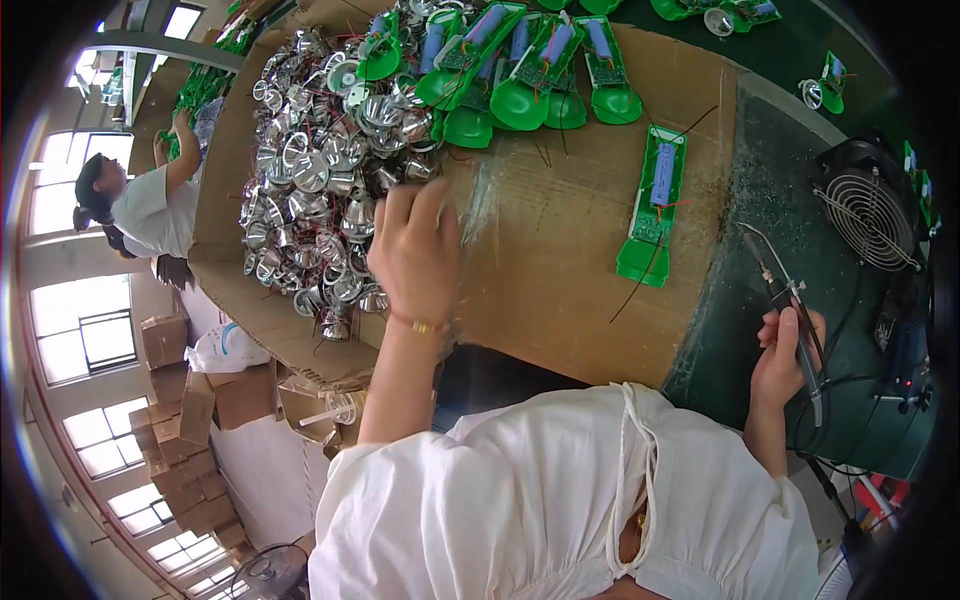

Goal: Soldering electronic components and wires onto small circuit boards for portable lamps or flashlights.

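Left of the lone shell (651, 228), the left hand (415, 255) curls beside the reflectors (312, 170); whether it grips one, I cannot tell. Right of the shell, the right hand (787, 352) grasps the iron (806, 368) by its handle. The reflectors should be light, stiff, slick and easily scratched: best pinched at the rim.

Daylight streams through a row of windows (60, 312) in a pale wall (80, 256), as brown cardboard boxes (185, 470) stand stacked beside a light floor (262, 480), beyond a dark green worktable (750, 175)
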Demonstrator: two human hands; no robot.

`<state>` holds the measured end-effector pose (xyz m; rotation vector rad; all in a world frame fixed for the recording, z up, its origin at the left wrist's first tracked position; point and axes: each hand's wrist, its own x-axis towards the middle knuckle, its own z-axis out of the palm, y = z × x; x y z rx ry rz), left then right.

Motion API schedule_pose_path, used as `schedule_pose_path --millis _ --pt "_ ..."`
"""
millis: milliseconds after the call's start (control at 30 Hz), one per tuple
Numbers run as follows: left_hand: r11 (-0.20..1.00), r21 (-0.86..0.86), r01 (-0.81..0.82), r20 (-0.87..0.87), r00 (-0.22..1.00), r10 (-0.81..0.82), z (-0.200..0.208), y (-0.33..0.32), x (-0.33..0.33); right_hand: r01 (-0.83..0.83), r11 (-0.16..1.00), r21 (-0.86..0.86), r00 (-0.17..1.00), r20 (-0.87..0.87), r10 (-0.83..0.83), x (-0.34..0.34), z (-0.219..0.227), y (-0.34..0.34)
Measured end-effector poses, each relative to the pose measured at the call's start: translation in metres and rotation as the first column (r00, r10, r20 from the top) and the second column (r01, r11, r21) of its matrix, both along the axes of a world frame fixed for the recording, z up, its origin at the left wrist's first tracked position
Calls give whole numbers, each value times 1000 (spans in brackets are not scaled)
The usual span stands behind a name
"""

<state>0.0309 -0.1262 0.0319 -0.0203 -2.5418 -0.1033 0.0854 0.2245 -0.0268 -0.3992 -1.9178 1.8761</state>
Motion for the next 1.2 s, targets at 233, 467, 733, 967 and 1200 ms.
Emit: schedule_pose_path --millis 233,467,733,967,1200 --pt "999 -23 -25 -37 999 24 -26 -23 -38 -58 998 -24 998 -7 58 14 11 -17" --pt "901 340 269 169 925 -340 -8 40 3 -157 983 -98 986 34 161 20 18 -21" --pt "706 694 143 286 845 -452 -21 91 12 -418 908 1 905 88 416 10 35 -33" --pt "607 793 55 295 837 -461 -29 100 1 -415 908 52 909 67 412 5 26 -43" --pt "652 755 75 314 831 -460 -27 106 -5 -371 928 -30 926 64 372 -7 27 -54"
